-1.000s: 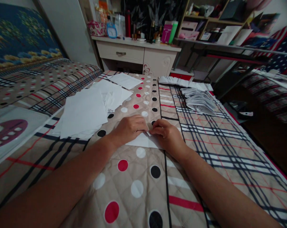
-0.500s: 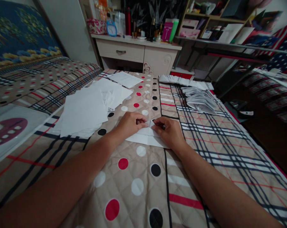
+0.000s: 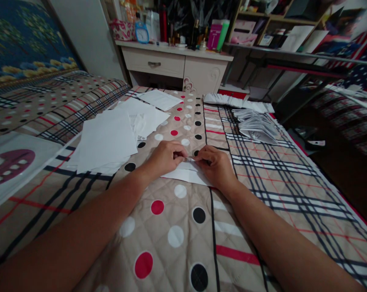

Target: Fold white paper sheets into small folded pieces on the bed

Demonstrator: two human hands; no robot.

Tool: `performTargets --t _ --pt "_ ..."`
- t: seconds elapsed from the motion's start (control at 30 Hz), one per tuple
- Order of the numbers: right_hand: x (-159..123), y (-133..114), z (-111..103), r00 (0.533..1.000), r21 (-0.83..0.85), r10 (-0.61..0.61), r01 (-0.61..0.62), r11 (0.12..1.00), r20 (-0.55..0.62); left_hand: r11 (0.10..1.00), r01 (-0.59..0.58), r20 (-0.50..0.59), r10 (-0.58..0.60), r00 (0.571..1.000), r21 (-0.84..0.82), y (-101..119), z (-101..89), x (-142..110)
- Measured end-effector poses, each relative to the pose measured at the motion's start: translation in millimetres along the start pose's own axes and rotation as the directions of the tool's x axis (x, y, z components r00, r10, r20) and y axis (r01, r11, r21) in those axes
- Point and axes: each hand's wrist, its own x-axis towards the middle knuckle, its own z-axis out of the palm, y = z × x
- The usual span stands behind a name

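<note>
A creased white sheet of paper [image 3: 187,174] lies on the quilted bedspread in front of me, partly hidden by my hands. My left hand [image 3: 167,156] pinches its far edge from the left, thumb against curled fingers. From the right, my right hand [image 3: 215,164] pinches the same edge, close to the left fingertips. Between the two hands the far edge looks folded over. To the left rests a loose stack of white sheets [image 3: 107,140]. Folded papers [image 3: 256,127] lie in an overlapping pile at the right, with a long row of folded white papers [image 3: 238,102] behind them.
The patterned bedspread [image 3: 159,251] spreads under everything. A plastic bag with a purple print [image 3: 11,164] lies at the far left. Beyond the bed stands a white cabinet [image 3: 154,61] bearing a blue alarm clock [image 3: 141,32] and bottles. A shelf desk [image 3: 271,52] is at the back right.
The paper's upright central crease between my fingertips has gone down, and the far edge now looks flatter and folded over. Both hands stay in nearly the same place.
</note>
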Motion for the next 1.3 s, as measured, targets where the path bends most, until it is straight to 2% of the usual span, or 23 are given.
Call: performTargets --t 0.13,0.23,0.33,0.43,0.5,0.57,0.67,0.8,0.97,1.3 --pt "2 1 3 0.998 -0.038 0.055 -0.056 0.998 -0.014 0.998 0.043 -0.022 -0.044 0.999 -0.04 1 3.4 1" --pt "6 3 5 0.987 -0.026 0.156 -0.157 0.987 -0.023 0.987 0.145 0.005 -0.145 0.989 -0.071 -2 4.0 5" --pt "12 6 4 0.968 0.036 0.244 -0.247 0.968 0.063 0.958 0.263 0.133 -0.248 0.959 -0.112 -6 -0.6 12" --pt "18 8 -1 0.946 0.154 0.268 -0.297 0.942 0.181 0.937 0.326 0.266 -0.284 0.921 -0.127 -8 -7.2 20" --pt "20 9 -5 0.939 0.204 0.261 -0.307 0.93 0.224 0.944 0.316 0.288 -0.276 0.917 -0.101 -7 -9.4 23" --pt "20 9 -6 0.939 0.208 0.259 -0.307 0.929 0.226 0.959 0.274 0.271 -0.246 0.931 -0.07 -7 -9.1 23" --pt "17 10 -5 0.947 0.156 0.248 -0.282 0.947 0.202 0.975 0.22 0.219 -0.209 0.953 -0.028 -7 -5.7 20" --pt "14 11 -2 0.962 0.074 0.228 -0.241 0.968 0.152 0.978 0.21 0.162 -0.208 0.965 0.007 -8 -2.3 15" --pt "13 10 -1 0.965 0.022 0.228 -0.232 0.972 0.132 0.975 0.22 0.186 -0.222 0.957 0.027 -6 -3.7 14" --pt "12 10 0 0.957 0.064 0.26 -0.27 0.961 0.131 0.974 0.228 0.222 -0.217 0.951 -0.023 -11 -5.3 14"
